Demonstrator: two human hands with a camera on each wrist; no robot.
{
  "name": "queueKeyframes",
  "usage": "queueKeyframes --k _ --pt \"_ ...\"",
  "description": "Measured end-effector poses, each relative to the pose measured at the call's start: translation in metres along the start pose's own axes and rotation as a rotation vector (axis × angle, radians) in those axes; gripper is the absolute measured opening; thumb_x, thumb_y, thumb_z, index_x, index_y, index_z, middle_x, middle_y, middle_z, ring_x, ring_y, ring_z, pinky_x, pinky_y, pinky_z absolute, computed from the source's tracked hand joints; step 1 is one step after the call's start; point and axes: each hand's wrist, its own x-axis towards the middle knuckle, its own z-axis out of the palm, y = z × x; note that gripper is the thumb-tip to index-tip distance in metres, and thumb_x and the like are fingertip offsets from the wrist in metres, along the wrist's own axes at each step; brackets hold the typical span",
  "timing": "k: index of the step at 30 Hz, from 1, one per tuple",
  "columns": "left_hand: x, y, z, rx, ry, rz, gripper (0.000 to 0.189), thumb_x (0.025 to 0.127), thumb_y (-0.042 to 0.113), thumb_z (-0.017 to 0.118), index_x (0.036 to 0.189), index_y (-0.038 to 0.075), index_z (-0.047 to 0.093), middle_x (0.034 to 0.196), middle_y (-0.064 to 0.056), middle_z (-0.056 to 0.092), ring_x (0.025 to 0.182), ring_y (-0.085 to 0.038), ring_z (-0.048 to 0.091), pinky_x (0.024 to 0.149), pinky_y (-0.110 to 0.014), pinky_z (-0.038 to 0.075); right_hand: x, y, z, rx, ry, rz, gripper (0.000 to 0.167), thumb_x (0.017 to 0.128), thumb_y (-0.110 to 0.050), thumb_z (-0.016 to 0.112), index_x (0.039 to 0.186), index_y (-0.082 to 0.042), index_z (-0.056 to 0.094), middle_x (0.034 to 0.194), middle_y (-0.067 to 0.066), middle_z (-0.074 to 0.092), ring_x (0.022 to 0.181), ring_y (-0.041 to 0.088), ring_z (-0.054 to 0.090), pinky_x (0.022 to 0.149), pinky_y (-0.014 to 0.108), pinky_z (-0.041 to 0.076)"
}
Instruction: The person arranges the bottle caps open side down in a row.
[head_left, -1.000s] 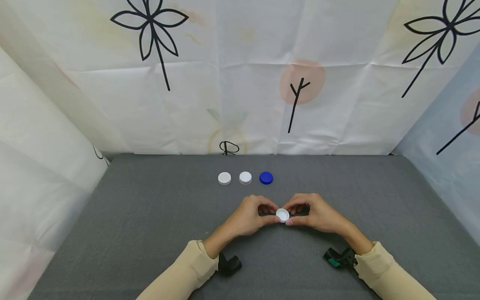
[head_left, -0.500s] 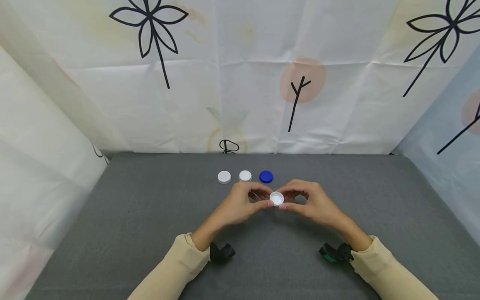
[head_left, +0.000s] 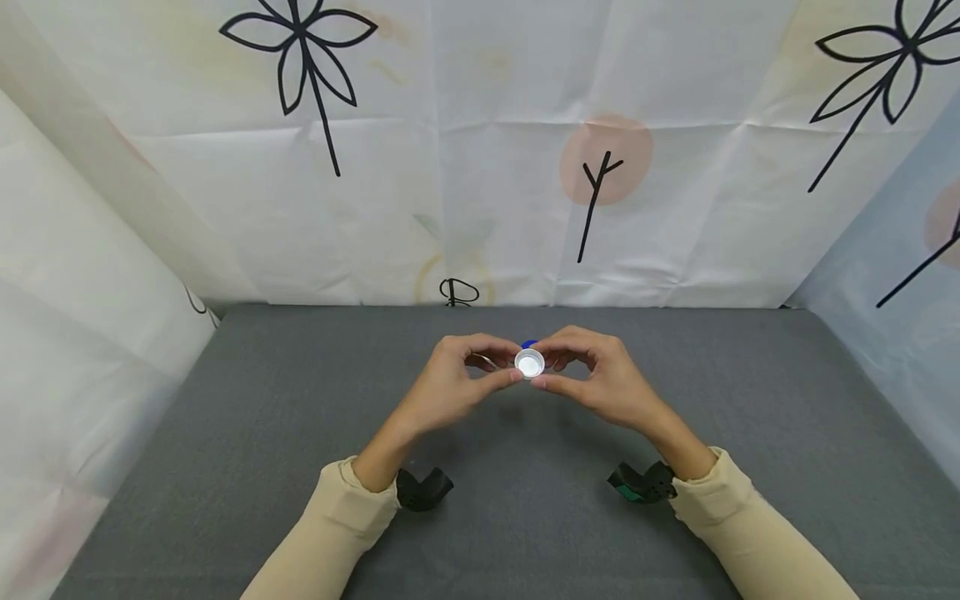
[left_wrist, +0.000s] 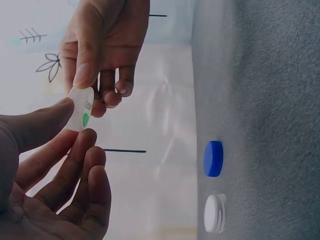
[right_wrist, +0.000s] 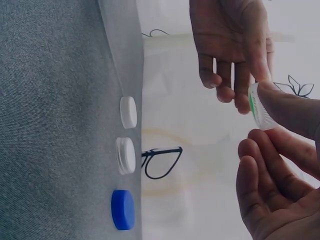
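Observation:
A white ribbed bottle cap (head_left: 529, 364) is held up above the table between both hands, its hollow inside facing the head camera. Lettering and a green mark show on its outer face (left_wrist: 87, 112) in the left wrist view. From one side my left hand (head_left: 450, 379) pinches the rim with thumb and fingers; my right hand (head_left: 600, 375) pinches the opposite side. Behind the hands lie a blue cap (right_wrist: 123, 210) and two white caps (right_wrist: 128, 112), in a row on the table. The head view shows only the blue one's edge, with the white ones hidden by the left hand.
Grey cloth covers the table (head_left: 480, 533). A white patterned curtain (head_left: 495, 167) hangs along its back edge, with more cloth at both sides. Each wrist carries a black camera mount (head_left: 424, 490) below a beige sleeve (head_left: 330, 517).
Both hands have lifted the white cap off the table and carried it forward and left, turning its hollow side toward the head camera. They now cover most of the row of caps.

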Motion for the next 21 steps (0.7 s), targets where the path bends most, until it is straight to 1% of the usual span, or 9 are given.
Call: queueKeyframes --k 5,8,12,16,18,21 --pt "-0.0002 0.0042 -0.0025 -0.013 -0.007 0.023 0.02 0.089 0.01 0.08 0.109 0.006 0.077 0.103 -0.001 0.075 0.089 -0.012 0.068 0.084 -0.038 0.056 -0.0007 -0.001 0.0015 0.021 0.021 -0.057 0.037 0.082 0.006 0.081 0.117 -0.003 0.073 0.107 0.005 0.069 0.088 0.027 0.063 0.079 0.031 0.054" --pt "-0.0005 0.0038 -0.0032 -0.015 -0.004 0.032 0.021 0.089 0.009 0.08 0.11 0.006 0.076 0.104 -0.001 0.075 0.09 -0.012 0.068 0.084 -0.037 0.056 0.0001 -0.0025 0.0017 0.028 0.025 -0.087 0.038 0.081 0.008 0.081 0.117 -0.002 0.072 0.107 0.005 0.069 0.089 0.029 0.063 0.078 0.032 0.054" --pt "-0.0006 0.0037 -0.0028 -0.021 -0.008 0.041 0.022 0.089 0.009 0.08 0.111 0.007 0.076 0.105 0.0 0.074 0.091 -0.013 0.068 0.085 -0.041 0.056 0.0005 -0.0031 0.0023 0.024 0.037 -0.12 0.039 0.08 0.01 0.081 0.116 -0.001 0.073 0.107 0.006 0.069 0.089 0.026 0.063 0.078 0.032 0.054" --pt "-0.0014 0.0054 -0.0032 -0.023 -0.01 0.054 0.023 0.089 0.009 0.08 0.112 0.006 0.076 0.106 0.0 0.074 0.092 -0.013 0.068 0.085 -0.043 0.056 0.0009 -0.0029 0.0031 0.021 0.046 -0.133 0.04 0.079 0.012 0.081 0.116 -0.001 0.073 0.107 0.006 0.069 0.089 0.028 0.063 0.079 0.029 0.053" --pt "-0.0017 0.006 -0.0034 -0.019 -0.005 0.06 0.023 0.089 0.009 0.08 0.111 0.006 0.076 0.106 -0.001 0.074 0.092 -0.013 0.068 0.085 -0.043 0.056 0.0009 -0.0026 0.0036 0.022 0.047 -0.135 0.04 0.079 0.012 0.081 0.116 -0.001 0.073 0.107 0.007 0.069 0.089 0.029 0.062 0.079 0.029 0.052" --pt "-0.0024 0.006 -0.0036 -0.011 0.002 0.062 0.024 0.088 0.009 0.081 0.111 0.006 0.076 0.106 -0.001 0.074 0.093 -0.014 0.067 0.085 -0.046 0.056 0.0011 -0.0022 0.0041 0.023 0.048 -0.135 0.04 0.079 0.012 0.081 0.116 0.0 0.073 0.107 0.007 0.069 0.089 0.03 0.062 0.079 0.029 0.052"
